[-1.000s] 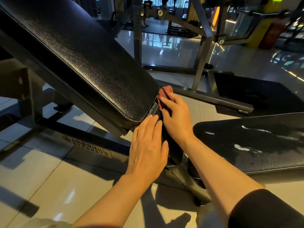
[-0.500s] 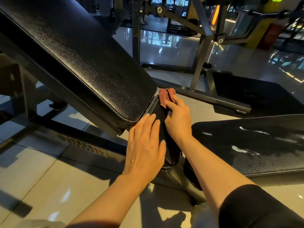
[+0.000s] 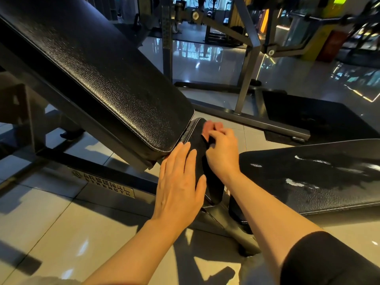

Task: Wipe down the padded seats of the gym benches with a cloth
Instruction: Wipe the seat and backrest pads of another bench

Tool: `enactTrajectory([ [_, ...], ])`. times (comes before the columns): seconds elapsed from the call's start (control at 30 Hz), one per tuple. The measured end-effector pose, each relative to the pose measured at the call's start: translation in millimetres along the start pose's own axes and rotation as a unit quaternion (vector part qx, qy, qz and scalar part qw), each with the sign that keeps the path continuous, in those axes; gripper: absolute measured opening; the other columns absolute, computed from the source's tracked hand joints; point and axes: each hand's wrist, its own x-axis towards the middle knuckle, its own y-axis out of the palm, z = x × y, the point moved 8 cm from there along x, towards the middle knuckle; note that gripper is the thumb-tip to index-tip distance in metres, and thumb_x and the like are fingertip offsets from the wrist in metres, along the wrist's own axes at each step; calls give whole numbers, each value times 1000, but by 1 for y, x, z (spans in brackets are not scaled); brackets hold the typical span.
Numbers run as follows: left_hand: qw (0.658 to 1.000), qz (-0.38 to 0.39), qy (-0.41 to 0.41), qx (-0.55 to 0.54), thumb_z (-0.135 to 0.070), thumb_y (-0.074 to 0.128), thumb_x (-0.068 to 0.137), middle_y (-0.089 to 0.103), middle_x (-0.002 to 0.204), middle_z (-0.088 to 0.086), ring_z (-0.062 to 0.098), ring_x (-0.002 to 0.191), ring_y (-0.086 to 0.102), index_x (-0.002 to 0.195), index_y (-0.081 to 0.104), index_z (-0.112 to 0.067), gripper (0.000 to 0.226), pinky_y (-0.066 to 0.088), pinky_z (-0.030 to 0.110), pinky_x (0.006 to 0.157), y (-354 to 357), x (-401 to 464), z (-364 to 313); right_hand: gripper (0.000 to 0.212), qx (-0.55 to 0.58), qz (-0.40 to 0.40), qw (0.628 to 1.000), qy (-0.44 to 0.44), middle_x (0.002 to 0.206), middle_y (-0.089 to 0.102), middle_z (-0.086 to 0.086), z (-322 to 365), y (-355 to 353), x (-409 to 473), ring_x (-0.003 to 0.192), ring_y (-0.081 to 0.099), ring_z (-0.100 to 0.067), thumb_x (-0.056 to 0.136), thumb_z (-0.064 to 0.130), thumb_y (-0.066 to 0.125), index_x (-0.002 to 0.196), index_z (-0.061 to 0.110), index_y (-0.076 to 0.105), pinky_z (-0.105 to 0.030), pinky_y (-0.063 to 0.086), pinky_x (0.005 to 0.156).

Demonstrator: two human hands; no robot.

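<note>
A black inclined backrest pad (image 3: 98, 75) slopes down from the upper left. Below its lower end sits the small black seat pad (image 3: 197, 138) of the same bench. My right hand (image 3: 222, 151) grips a reddish cloth (image 3: 213, 127) and holds it against the far end of that seat pad. My left hand (image 3: 178, 182) lies flat, fingers straight, on the near left side of the seat pad. A second black padded bench (image 3: 320, 173), with wet streaks on it, lies to the right.
The bench's dark steel frame (image 3: 107, 182) carries a brand plate and runs along the tiled floor (image 3: 51, 233). Behind stands a grey rack frame (image 3: 246, 79) with a black floor mat (image 3: 320, 116). More gym machines fill the background.
My right hand has curled over the cloth and drawn it slightly back along the seat pad. The left hand stays flat on the pad. The view has shifted a little.
</note>
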Motion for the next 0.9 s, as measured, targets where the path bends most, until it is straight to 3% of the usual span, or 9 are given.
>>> enactTrajectory([
  [0.13, 1000, 10, -25, -9, -22, 61, 88, 38, 148, 15, 27, 142, 28, 140, 41, -3, 59, 30, 45, 114, -1, -1, -1, 48, 6, 31, 992, -120, 147, 36, -1, 30, 1, -17, 134, 31, -20, 91, 1, 54, 136, 17, 55, -26, 27, 107],
  [0.33, 999, 34, -33, -22, -14, 65, 87, 39, 148, 16, 29, 140, 33, 141, 40, -2, 61, 31, 49, 113, -13, -15, -3, 42, -104, 84, 986, 100, 139, 40, -8, -37, -7, -36, 120, 50, -33, 88, 3, 60, 128, 15, 57, -39, 46, 99],
  [0.47, 997, 60, -36, -10, -10, 64, 87, 35, 151, 14, 27, 141, 32, 144, 35, -2, 65, 26, 50, 116, -19, -23, 0, 46, -108, 78, 991, 19, 135, 41, -8, -3, -8, -64, 117, 49, -30, 84, 6, 65, 128, 15, 57, -37, 49, 94],
  [0.6, 994, 93, -43, -26, -11, 58, 90, 21, 158, 10, 22, 146, 18, 150, 23, -6, 69, 16, 45, 120, -22, -30, -2, 48, -113, 65, 989, -75, 135, 41, -5, 21, -10, -94, 117, 46, -25, 82, 8, 68, 128, 17, 56, -36, 48, 96],
  [0.77, 989, 132, -48, -33, -11, 55, 93, 3, 162, 7, 21, 148, 8, 152, 13, -8, 72, 16, 43, 120, -23, -40, -9, 39, -141, 77, 987, -17, 131, 41, -7, -1, -14, -117, 113, 50, -28, 81, 10, 69, 118, 14, 57, -36, 48, 94],
  [0.9, 987, 142, -67, -45, -14, 55, 94, -1, 162, 3, 18, 148, 4, 153, 12, -12, 73, 8, 38, 122, -25, -48, -19, 41, -127, 90, 988, 17, 129, 46, -7, -9, -29, -131, 112, 54, -27, 84, 5, 65, 124, 11, 61, -30, 45, 93],
])
